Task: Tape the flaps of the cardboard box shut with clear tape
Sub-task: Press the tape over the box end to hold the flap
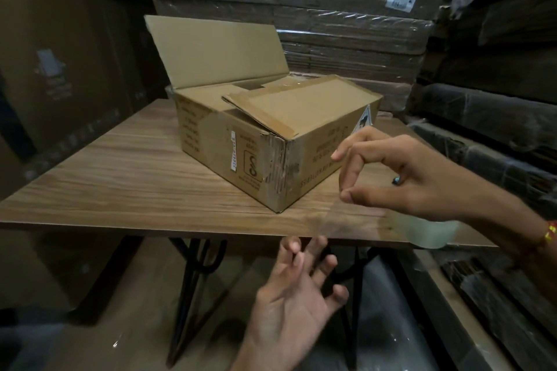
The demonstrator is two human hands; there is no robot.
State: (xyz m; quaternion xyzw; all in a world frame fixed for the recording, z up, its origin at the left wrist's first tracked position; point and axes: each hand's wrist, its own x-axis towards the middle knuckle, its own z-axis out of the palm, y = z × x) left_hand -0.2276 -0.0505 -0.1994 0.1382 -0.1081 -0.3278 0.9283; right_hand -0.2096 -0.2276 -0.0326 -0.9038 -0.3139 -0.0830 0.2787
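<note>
A cardboard box (pixel 271 141) stands on the wooden table (pixel 126 184). Its far left flap is upright and its right flap lies folded down over the top. My right hand (pixel 401 178) hovers in front of the box's near right side, thumb and forefinger pinched together. A faint strip of clear tape (pixel 355 217) runs from that pinch along the table's front edge. The pale tape roll (pixel 428 233) shows blurred under my right wrist. My left hand (pixel 298 289) is below the table edge, fingers spread, fingertips near the strip's left end.
Shrink-wrapped stacks of flattened cartons (pixel 346 9) rise close behind the table, and more wrapped bundles (pixel 488 117) crowd the right side. Large dark cartons (pixel 60 69) stand on the left. The table has black metal legs (pixel 193 280).
</note>
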